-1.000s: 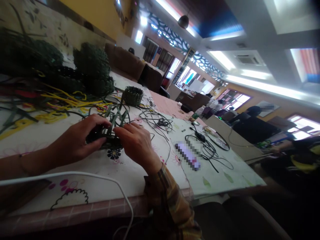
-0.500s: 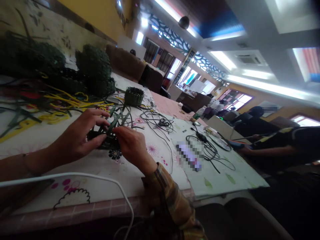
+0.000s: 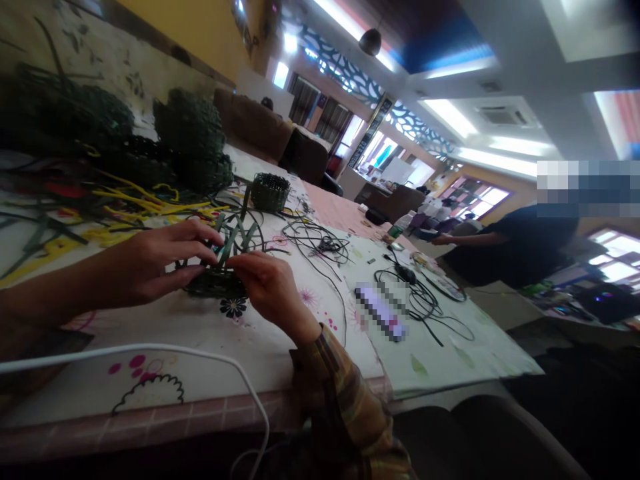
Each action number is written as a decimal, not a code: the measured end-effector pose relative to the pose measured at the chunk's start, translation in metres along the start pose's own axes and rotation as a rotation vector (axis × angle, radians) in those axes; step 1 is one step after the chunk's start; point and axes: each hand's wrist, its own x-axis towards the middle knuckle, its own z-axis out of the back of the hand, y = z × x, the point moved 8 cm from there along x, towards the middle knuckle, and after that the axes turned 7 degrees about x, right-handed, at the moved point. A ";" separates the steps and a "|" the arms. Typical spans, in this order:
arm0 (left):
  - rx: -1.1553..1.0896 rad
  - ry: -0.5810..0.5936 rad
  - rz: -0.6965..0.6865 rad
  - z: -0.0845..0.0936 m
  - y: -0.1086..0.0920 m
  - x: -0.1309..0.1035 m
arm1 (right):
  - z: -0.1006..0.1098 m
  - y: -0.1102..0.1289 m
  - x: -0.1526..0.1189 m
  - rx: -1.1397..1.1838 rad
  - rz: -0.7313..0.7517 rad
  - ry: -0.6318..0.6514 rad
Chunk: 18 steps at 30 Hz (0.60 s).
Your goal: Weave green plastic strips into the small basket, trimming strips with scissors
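Note:
A small dark green basket, partly woven, sits on the patterned tablecloth with loose flat strips standing up from its rim. My right hand pinches at the rim on its right side, closed on a green strip. On the left side my left hand reaches in with thumb and fingers apart, the fingertips close to the upright strips. Whether those fingertips touch the strips I cannot tell. My hands cover part of the rim.
A finished-looking small woven basket stands behind. Dark green woven pieces and yellow strips pile up at the left. Coiled cords lie to the right. A white cable crosses in front. Another person stands far right.
My left hand has drawn back slightly to the left, its thumb and fingers now wider apart. My right hand stays at the rim. The person at right now stands farther back.

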 end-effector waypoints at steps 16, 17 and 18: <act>0.010 -0.032 0.008 -0.013 -0.005 0.002 | 0.011 0.001 0.003 0.013 0.003 0.034; 0.017 -0.035 0.007 -0.013 -0.004 0.002 | 0.011 0.001 0.003 0.005 0.005 0.034; 0.022 -0.040 0.006 -0.014 -0.005 0.002 | 0.011 0.001 0.003 -0.004 0.011 0.035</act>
